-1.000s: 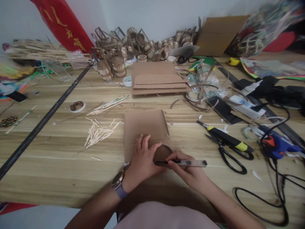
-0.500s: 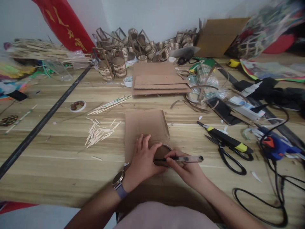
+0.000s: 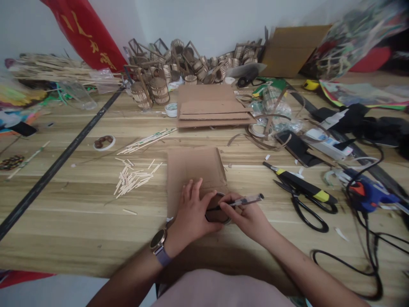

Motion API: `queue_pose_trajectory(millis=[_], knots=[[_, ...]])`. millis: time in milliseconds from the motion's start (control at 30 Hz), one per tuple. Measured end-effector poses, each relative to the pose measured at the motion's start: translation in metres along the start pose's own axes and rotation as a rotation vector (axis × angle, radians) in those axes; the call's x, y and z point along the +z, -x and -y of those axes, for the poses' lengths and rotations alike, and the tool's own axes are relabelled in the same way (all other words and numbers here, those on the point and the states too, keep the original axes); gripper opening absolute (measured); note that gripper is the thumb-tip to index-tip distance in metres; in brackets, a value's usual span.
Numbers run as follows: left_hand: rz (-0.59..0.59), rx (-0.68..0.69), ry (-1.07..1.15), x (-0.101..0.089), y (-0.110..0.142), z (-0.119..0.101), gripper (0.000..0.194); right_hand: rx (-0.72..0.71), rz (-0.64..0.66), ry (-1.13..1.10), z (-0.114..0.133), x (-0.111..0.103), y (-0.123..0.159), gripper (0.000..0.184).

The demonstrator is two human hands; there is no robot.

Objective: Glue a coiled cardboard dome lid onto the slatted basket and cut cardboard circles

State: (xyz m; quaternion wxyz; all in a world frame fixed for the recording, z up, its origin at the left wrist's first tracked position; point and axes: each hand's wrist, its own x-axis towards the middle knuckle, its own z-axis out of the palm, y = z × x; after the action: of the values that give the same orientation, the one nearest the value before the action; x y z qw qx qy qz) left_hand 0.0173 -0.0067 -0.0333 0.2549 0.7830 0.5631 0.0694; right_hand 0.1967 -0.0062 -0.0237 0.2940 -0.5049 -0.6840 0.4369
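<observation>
A brown cardboard sheet lies flat near the table's front edge. On its lower right part rests a thin round ring, with cardboard showing inside it. My left hand presses on the sheet, thumb and index finger curved about the ring's left side, other fingers spread. A watch sits on that wrist. My right hand pinches a clear-barrelled pen, its dark tip end inside the ring near the left thumb and index finger. The exact tip is hard to make out.
Short wooden sticks lie left of the sheet, near a lid of brown beads. Stacked cardboard and small slatted baskets stand behind. Scissors, a yellow-black cutter and a blue glue gun with a cord lie right.
My right hand and the pen have shifted slightly left and up along the ring. My left hand, the ring and the sheet stay in place.
</observation>
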Motion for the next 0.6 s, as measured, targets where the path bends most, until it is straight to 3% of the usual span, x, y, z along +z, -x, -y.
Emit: queue_pose_trajectory(millis=[200,433,600], knots=[[-0.030,0.028,0.008,0.003,0.000,0.003,0.087,0.152,0.170,-0.036,-0.002,-0.015,-0.001,0.029],[-0.062,0.063,-0.011,0.009,0.000,0.008,0.088,0.098,0.375,0.216,0.005,-0.039,-0.029,0.026],[-0.037,0.025,-0.024,0.007,0.000,0.006,0.087,0.038,0.304,0.282,0.021,-0.053,-0.042,0.024]])
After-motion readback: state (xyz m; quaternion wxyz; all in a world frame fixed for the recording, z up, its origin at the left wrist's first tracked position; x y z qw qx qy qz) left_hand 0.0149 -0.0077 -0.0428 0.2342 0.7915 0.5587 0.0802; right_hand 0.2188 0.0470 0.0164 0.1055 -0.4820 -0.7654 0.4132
